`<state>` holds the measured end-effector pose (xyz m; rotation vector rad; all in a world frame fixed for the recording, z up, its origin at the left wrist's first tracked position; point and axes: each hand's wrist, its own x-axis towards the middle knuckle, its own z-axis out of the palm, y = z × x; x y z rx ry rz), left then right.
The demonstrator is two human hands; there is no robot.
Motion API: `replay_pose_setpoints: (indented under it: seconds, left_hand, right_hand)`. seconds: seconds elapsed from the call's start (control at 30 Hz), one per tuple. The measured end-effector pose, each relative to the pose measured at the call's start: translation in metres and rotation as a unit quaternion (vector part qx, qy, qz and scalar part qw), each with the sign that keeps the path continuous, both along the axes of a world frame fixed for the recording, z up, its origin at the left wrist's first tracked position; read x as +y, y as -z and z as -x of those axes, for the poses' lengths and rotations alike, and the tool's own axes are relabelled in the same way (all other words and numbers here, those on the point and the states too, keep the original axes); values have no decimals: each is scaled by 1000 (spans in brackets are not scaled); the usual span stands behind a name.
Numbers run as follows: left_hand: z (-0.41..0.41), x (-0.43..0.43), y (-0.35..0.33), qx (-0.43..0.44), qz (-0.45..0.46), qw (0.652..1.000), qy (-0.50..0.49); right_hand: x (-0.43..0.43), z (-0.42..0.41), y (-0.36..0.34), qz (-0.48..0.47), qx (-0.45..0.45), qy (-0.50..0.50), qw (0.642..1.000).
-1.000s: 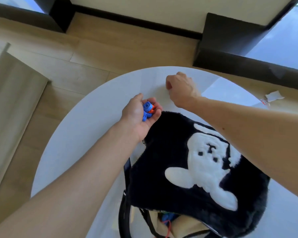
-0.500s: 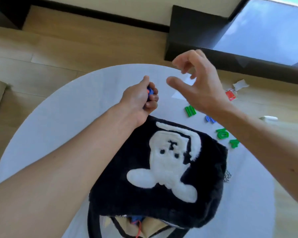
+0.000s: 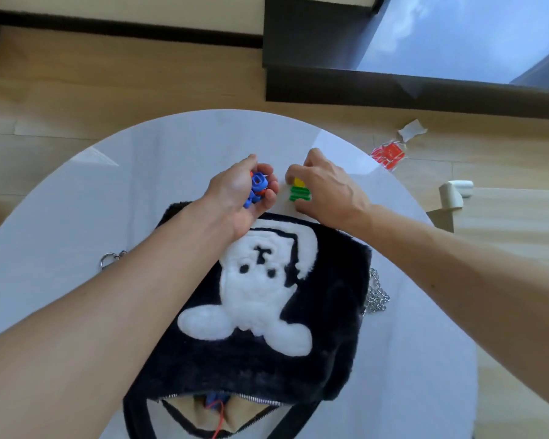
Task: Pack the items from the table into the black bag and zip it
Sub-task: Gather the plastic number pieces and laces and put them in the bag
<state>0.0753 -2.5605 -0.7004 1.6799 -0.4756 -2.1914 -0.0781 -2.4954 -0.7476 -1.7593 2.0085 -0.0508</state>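
1. The black bag (image 3: 267,362) lies flat on the white worktop (image 3: 108,201), right under your forearms. It is fluffy, with a white figure patch (image 3: 254,299) facing up.
2. Its zip (image 3: 260,401) is at the edge nearest you and stands open. The tan lining (image 3: 178,413) shows, with something blue and a red cord (image 3: 217,416) inside.
3. Your left hand (image 3: 235,194) hovers just past the far edge of the bag, palm turned inward. Its fingers (image 3: 270,195) are clenched round a cluster of blue and orange pieces (image 3: 258,186). How many are in the cluster cannot be told.
4. Your right hand (image 3: 327,188) is just beside the left one, knuckles up and low on the worktop. Its bent fingers (image 3: 293,172) and thumb are grasping a green piece (image 3: 300,195). A yellow piece (image 3: 298,182) touches the green one on its far side.
5. Count: one bag, one green piece, one yellow piece, and one handful of blue and orange pieces.
6. One silver chain (image 3: 376,296) lies bunched against the bag's right side. One metal ring (image 3: 107,260) lies on the worktop to the left of your left forearm.
7. On the wooden floor (image 3: 140,74) beyond the worktop lie one red packet (image 3: 389,156) and one white scrap (image 3: 412,128), near each other.
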Motion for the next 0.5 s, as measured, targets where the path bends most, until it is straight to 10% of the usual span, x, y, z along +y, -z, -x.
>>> replay_pose_setpoints:
  seconds: [0.27,0.5]
  left_hand:
    - [22,10,-4,73,-32,994,70]
    - [48,22,-6,87,-25,992,86]
  right_hand:
    - [5,5,-66,113,-216,94,965]
    - [35,21,-83,78,-145,-1,986]
